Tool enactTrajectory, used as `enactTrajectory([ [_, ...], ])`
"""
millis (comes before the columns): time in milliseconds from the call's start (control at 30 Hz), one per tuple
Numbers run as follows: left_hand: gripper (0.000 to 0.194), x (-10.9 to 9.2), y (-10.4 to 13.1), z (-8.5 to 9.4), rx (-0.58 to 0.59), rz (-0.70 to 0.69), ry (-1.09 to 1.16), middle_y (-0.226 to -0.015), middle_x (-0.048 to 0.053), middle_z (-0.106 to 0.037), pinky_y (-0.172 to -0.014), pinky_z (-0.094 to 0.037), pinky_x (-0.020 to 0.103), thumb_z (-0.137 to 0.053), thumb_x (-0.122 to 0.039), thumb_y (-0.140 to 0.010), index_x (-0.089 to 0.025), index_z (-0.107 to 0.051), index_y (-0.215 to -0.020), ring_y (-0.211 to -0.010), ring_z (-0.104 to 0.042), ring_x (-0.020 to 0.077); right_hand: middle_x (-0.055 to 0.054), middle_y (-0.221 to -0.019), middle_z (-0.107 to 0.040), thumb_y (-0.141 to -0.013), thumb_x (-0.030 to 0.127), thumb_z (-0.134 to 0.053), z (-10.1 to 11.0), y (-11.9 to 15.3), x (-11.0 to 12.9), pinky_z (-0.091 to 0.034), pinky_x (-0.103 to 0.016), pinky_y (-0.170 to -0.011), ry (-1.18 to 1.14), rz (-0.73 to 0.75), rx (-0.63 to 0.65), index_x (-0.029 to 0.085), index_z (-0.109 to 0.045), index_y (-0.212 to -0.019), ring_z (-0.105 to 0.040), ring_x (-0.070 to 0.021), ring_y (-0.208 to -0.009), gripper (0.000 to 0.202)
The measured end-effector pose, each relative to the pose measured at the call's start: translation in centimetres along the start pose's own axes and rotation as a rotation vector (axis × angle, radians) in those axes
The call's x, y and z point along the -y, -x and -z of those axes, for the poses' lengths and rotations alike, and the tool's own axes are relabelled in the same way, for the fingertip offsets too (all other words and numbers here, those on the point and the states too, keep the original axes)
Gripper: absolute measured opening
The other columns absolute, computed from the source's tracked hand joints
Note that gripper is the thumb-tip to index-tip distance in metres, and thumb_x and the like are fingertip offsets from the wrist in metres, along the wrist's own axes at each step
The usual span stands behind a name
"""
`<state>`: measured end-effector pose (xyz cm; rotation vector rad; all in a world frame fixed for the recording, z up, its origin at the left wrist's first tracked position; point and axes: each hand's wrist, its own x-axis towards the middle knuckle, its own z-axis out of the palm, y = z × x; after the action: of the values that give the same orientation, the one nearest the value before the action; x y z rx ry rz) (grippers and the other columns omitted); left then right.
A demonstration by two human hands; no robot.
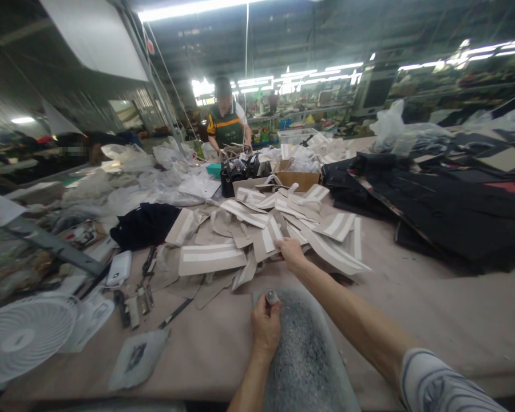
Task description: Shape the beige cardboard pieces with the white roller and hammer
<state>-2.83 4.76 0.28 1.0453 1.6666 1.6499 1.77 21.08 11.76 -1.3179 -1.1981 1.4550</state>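
Note:
My left hand is closed around a small round-topped tool, held upright over the left edge of a grey speckled board. Farther forward, my right hand reaches to the near side of a heap of beige pieces with white strips. Its fingers grip the edge of one beige piece, though the fingertips are partly hidden. Most of the heap lies beyond both hands.
A white fan, a white device and small tools stand at left. Dark cloth lies behind them. Black sheets are stacked at right. Across the table a person handles things near a black bag.

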Motion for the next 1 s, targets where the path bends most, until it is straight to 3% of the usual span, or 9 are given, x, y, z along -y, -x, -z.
enactTrajectory([
  [133,0.023,0.1,0.0,0.3,-0.047,0.044,0.079,-0.082,0.006,-0.075,-0.074,-0.056,0.030,-0.070,-0.038,-0.079,-0.017,-0.071,-0.090,-0.077,-0.071,0.0209,0.002,-0.062,-0.059,-0.082,0.037,-0.070,4.9,4.5,0.1,-0.043,-0.022,-0.052,0.022,0.164,0.094,0.016,-0.065,-0.072,-0.052,-0.0119,-0.056,0.024],
  [233,0.026,0.6,-0.3,0.6,-0.141,0.105,0.203,-0.083,0.006,-0.076,-0.076,-0.057,0.029,-0.075,-0.039,-0.076,-0.016,-0.071,-0.088,-0.079,-0.071,0.0200,0.000,-0.071,-0.066,-0.090,0.040,-0.059,8.7,7.7,-2.8,-0.048,-0.025,-0.060,0.233,0.451,0.224,0.017,-0.070,-0.082,-0.059,-0.0155,-0.066,0.026],
  [333,0.030,0.9,-0.9,1.0,-0.253,0.231,0.366,-0.081,0.006,-0.076,-0.072,-0.057,0.028,-0.080,-0.039,-0.070,-0.016,-0.069,-0.086,-0.074,-0.072,0.0185,-0.004,-0.090,-0.073,-0.095,0.030,-0.047,10.8,8.6,-6.8,-0.051,-0.030,-0.074,0.542,0.672,0.257,0.020,-0.074,-0.093,-0.066,-0.0194,-0.082,0.029],
  [433,0.036,0.8,-1.1,1.4,-0.330,0.298,0.517,-0.082,0.005,-0.076,-0.073,-0.058,0.030,-0.083,-0.037,-0.065,-0.016,-0.066,-0.088,-0.073,-0.073,0.0188,-0.008,-0.112,-0.074,-0.088,0.023,-0.058,11.6,7.9,-10.1,-0.045,-0.041,-0.096,0.666,0.695,0.258,0.022,-0.078,-0.091,-0.064,-0.0256,-0.108,0.021],
  [500,0.039,0.5,-0.8,1.6,-0.318,0.279,0.521,-0.084,0.005,-0.076,-0.077,-0.059,0.031,-0.084,-0.037,-0.065,-0.016,-0.065,-0.091,-0.077,-0.074,0.0187,-0.010,-0.123,-0.071,-0.086,0.022,-0.062,11.7,7.4,-11.4,-0.035,-0.048,-0.106,0.729,0.700,0.281,0.024,-0.079,-0.094,-0.058,-0.0285,-0.120,0.019],
  [667,0.037,-0.5,0.3,1.7,-0.068,0.182,0.257,-0.090,0.008,-0.077,-0.080,-0.058,0.030,-0.080,-0.042,-0.071,-0.014,-0.069,-0.094,-0.082,-0.074,0.0195,-0.010,-0.137,-0.063,-0.091,0.022,-0.059,11.7,6.7,-12.0,-0.023,-0.049,-0.114,0.923,0.731,0.385,0.026,-0.075,-0.116,-0.047,-0.0280,-0.132,0.030],
  [767,0.033,-1.2,1.5,0.6,0.035,0.130,0.108,-0.090,0.009,-0.077,-0.080,-0.058,0.031,-0.075,-0.042,-0.075,-0.014,-0.071,-0.092,-0.084,-0.074,0.0212,-0.013,-0.150,-0.051,-0.089,0.019,-0.058,11.5,6.1,-11.3,-0.022,-0.050,-0.115,1.071,0.749,0.369,0.023,-0.062,-0.138,-0.039,-0.0299,-0.139,0.049],
  [900,0.030,-1.7,3.9,-1.0,-0.111,0.144,-0.037,-0.096,0.010,-0.078,-0.081,-0.057,0.031,-0.067,-0.038,-0.082,-0.016,-0.068,-0.101,-0.087,-0.074,0.0221,-0.017,-0.142,-0.056,-0.088,0.009,-0.047,11.5,6.7,-10.5,-0.031,-0.049,-0.111,1.048,0.701,0.206,0.016,-0.064,-0.134,-0.045,-0.0305,-0.132,0.049],
  [1000,0.029,-1.7,5.0,-1.4,-0.159,0.153,-0.083,-0.097,0.010,-0.077,-0.081,-0.057,0.032,-0.065,-0.037,-0.084,-0.016,-0.067,-0.104,-0.089,-0.074,0.0225,-0.016,-0.134,-0.060,-0.094,0.013,-0.041,11.7,9.7,-10.3,-0.038,-0.047,-0.108,0.948,0.682,0.121,0.016,-0.066,-0.128,-0.051,-0.0285,-0.125,0.042],
])
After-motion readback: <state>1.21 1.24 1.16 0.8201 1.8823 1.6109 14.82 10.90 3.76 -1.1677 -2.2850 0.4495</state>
